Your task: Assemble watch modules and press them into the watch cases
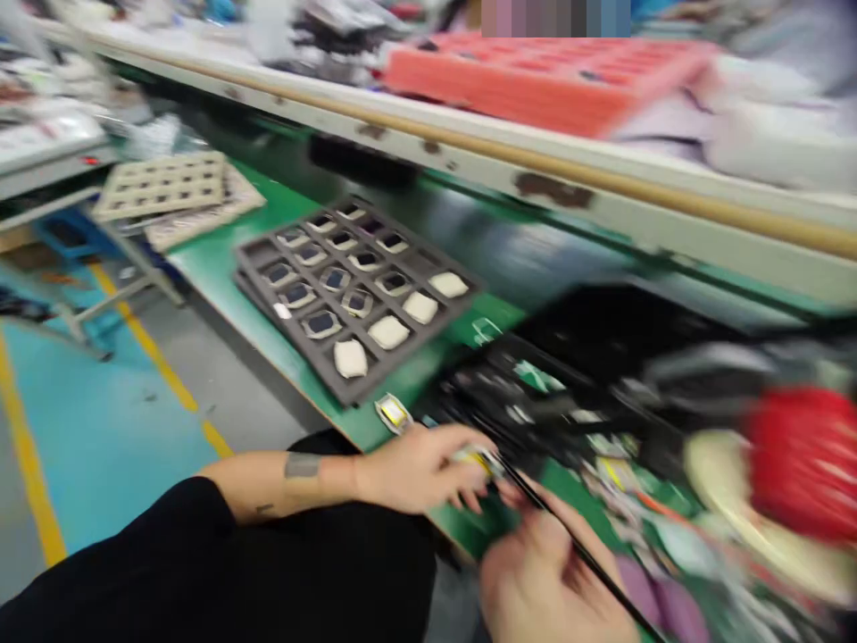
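My left hand (411,469) pinches a small watch case (477,457) with a yellow patch between thumb and fingers. In my right hand (553,580) is a thin black stick-like tool (589,558), perhaps tweezers, its far end at the watch case; blur hides the exact contact. Another watch case (394,413) with a yellow label lies on the green bench just beyond my left wrist. Past it sits a dark grey compartment tray (358,388), holding several watch cases with dark windows and several white rounded pieces (388,333).
Beige trays (164,187) lie at the bench's far left end. Black items (509,393) and blurred clutter with a red round object (803,464) crowd the right. A raised shelf edge (469,147) runs across the back, bearing a pink foam tray (495,89).
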`<state>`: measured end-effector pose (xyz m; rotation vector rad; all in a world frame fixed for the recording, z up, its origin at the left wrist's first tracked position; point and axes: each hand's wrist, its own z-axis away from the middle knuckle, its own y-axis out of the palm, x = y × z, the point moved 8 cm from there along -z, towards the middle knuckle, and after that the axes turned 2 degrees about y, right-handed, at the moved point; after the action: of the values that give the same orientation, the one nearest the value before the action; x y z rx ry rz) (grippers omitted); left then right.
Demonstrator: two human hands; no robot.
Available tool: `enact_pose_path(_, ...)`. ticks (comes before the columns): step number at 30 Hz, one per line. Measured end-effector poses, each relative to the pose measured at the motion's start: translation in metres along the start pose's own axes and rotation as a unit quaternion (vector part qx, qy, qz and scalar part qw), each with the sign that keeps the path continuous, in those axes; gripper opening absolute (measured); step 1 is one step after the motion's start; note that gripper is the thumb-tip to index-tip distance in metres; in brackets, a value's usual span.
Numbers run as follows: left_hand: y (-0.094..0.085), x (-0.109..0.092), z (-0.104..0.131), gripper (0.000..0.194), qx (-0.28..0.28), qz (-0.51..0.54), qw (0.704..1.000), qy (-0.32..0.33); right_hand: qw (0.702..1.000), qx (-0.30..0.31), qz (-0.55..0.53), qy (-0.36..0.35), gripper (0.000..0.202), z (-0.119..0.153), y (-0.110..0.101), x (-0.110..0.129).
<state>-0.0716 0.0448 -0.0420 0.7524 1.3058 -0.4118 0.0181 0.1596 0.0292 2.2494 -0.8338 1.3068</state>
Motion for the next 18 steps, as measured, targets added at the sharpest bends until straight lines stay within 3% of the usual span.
enact_pose_path(1, -0.001, -0.005, 0.006, 0.048, -0.005, -0.004, 1.000, 0.008, 0.999, -0.047, 0.016, 0.011, 0.014, 0.008, -0.009, -0.007)
enact_pose_path(4, -0.007, -0.015, 0.010, 0.052, -0.011, -0.013, 1.000, 0.019, 0.996, -0.063, 0.048, 0.038, 0.011, 0.019, -0.014, -0.023)
enact_pose_path(12, -0.004, -0.019, 0.015, 0.048, -0.009, -0.033, 0.999, 0.026, 1.000, -0.016, -0.004, 0.016, 0.020, 0.017, -0.006, -0.012)
enact_pose_path(18, -0.004, -0.020, 0.015, 0.046, -0.012, -0.031, 0.999, 0.033, 0.999, -0.018, 0.026, 0.006, 0.018, 0.015, -0.008, -0.010)
